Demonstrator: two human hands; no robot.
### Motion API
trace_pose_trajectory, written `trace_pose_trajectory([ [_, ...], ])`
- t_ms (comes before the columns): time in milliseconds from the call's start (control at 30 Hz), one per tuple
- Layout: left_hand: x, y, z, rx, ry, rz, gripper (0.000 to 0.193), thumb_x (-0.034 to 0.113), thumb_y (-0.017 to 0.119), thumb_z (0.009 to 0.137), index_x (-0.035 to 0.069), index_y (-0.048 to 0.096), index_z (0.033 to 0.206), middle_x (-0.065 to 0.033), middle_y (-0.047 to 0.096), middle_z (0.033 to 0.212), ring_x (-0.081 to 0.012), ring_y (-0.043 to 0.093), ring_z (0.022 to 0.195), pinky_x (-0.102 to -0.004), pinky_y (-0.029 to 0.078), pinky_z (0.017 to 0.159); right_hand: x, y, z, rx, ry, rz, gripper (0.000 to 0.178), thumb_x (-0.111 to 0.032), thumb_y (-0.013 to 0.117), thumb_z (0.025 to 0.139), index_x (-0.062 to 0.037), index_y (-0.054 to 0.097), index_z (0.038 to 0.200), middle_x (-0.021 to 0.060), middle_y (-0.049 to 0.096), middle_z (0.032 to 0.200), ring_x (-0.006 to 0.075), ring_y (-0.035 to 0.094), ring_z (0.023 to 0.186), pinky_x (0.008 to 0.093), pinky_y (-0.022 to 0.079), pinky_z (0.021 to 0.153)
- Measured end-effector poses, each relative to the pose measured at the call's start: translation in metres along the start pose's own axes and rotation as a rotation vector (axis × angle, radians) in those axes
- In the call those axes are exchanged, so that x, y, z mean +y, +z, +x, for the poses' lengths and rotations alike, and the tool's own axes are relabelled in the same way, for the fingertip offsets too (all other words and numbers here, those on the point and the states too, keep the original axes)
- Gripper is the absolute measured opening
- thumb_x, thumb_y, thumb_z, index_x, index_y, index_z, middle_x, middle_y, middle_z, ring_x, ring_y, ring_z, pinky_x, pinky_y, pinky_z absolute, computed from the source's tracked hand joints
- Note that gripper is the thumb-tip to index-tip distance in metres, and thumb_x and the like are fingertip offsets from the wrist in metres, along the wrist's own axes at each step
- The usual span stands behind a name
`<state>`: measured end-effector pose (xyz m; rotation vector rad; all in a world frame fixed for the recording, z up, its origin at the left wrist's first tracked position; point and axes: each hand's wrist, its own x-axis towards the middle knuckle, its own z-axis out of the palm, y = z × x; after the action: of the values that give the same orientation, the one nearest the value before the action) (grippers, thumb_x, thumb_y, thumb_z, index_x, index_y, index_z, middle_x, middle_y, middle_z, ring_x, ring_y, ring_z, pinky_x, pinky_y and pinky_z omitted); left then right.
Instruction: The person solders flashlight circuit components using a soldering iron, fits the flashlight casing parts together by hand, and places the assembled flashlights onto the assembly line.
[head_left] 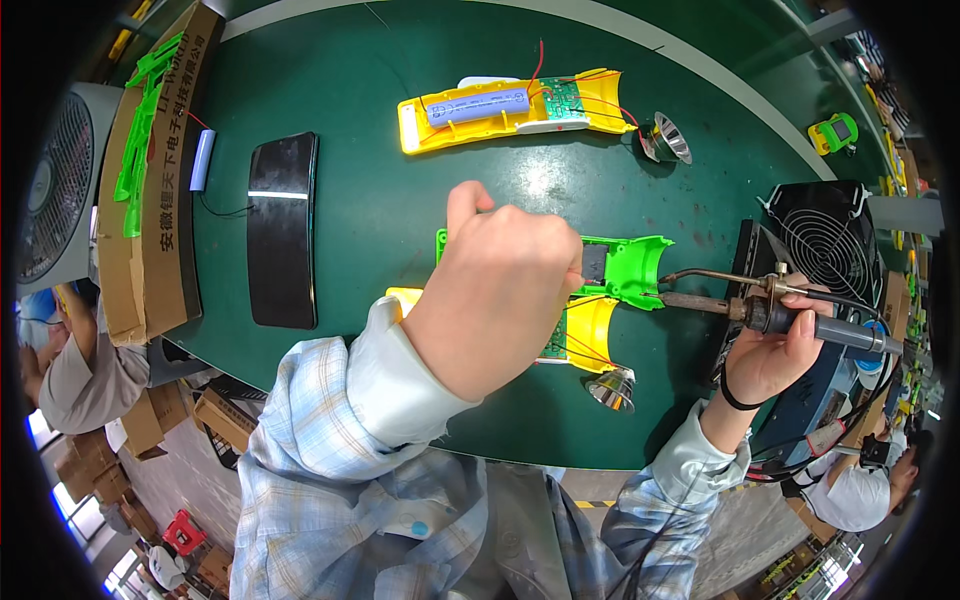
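Observation:
My left hand (pixel 505 285) is closed over a green plastic flashlight shell (pixel 640 268); its fingertips and anything pinched in them are hidden. In my right hand (pixel 765 360) is a soldering iron (pixel 845 333) with a thin metal tube along it. Its tip points left, near the green shell's open end. Partly under my left hand and wrist lies a yellow shell (pixel 592 335) with a circuit board, wires and a shiny reflector cup (pixel 611 391). Farther back rests another yellow shell (pixel 415 130) holding a lilac battery cell (pixel 478 108), a green circuit board (pixel 563 99) and a wired reflector (pixel 667 140).
On the left of the green table (pixel 370 200) lies a black phone-like slab (pixel 283 270), beside a wired battery cell (pixel 203 160). A cardboard box (pixel 150 290) holds green plastic parts (pixel 145 120). A black fan with a wire guard (pixel 825 245) and cables (pixel 800 468) crowd the right.

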<state>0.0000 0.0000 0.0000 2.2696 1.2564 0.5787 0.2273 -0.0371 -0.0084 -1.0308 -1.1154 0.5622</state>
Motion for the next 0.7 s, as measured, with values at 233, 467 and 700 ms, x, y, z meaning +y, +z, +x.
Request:
trace_pose_trajectory([
  [233, 0.010, -0.014, 0.002, -0.027, 0.002, -0.004, 0.006, 0.011, 0.063, 0.066, 0.007, 0.059, 0.064, -0.0022, 0.055, 0.061, -0.0192, 0.049, 0.058, -0.0315, 0.029, 0.074, 0.000, -0.002, -0.001, 0.047, 0.008, 0.002, 0.017, -0.018, 0.044, 0.076, -0.0007, 0.043, 0.074, 0.0074, 0.040, 0.075, 0.0166, 0.041, 0.070, 0.0271, 0.039, 0.062],
  [467, 0.013, -0.008, -0.004, -0.272, 0.316, -0.059, 0.009, 0.019, 0.065, 0.064, 0.012, 0.060, 0.068, 0.0050, 0.052, 0.072, -0.0150, 0.044, 0.079, -0.0345, 0.030, 0.079, -0.001, -0.004, 0.000, 0.063, 0.030, 0.031, 0.017, -0.018, 0.043, 0.076, -0.0006, 0.042, 0.074, 0.0070, 0.038, 0.074, 0.0165, 0.039, 0.070, 0.0268, 0.038, 0.061],
  [700, 0.010, -0.004, -0.007, -0.328, 0.280, -0.111, 0.009, 0.018, 0.065, 0.066, 0.013, 0.058, 0.068, 0.0039, 0.052, 0.072, -0.0164, 0.043, 0.072, -0.0342, 0.030, 0.076, -0.002, -0.006, 0.000, 0.064, 0.039, 0.021, 0.018, -0.018, 0.044, 0.076, -0.0005, 0.042, 0.074, 0.0072, 0.038, 0.074, 0.0164, 0.039, 0.070, 0.0252, 0.038, 0.061],
])
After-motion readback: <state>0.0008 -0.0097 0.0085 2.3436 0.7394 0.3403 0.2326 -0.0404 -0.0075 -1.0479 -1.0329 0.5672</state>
